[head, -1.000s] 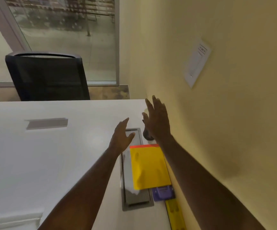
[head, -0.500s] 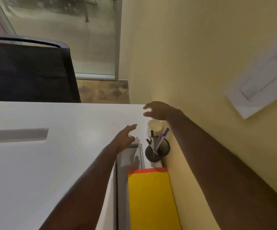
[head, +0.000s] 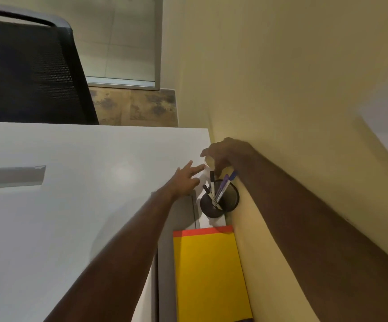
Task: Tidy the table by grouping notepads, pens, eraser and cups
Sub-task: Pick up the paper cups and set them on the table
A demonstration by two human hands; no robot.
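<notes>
Two hands are working at the far right corner of the white table [head: 72, 205], close against the yellow wall [head: 281, 66]. Your right hand [head: 228, 152] is arching over a pale cup [head: 208, 167], fingers curling down around its rim; it is reading as a top grasp, though the hand is hiding most of the cup. Your left hand [head: 186, 180] is reaching in from the side with fingers straight and released, tips just beside the cup wall, holding nothing.

Pens [head: 221, 189] are standing tilted in a black mesh holder [head: 219, 202] just beside the cup, touching the wall side. A yellow notepad [head: 209, 275] with a red top edge is lying nearer to you, partly over a grey cable tray [head: 165, 252] recessed in the table. No eraser is showing in this view.

Step in hand, as a judgement: you are settling the cup next to the pen holder, so grouping looks nearly finished at this corner.

Next move is calling for a careful lift or nudge of the cup without your wrist knocking the tilted pens.
</notes>
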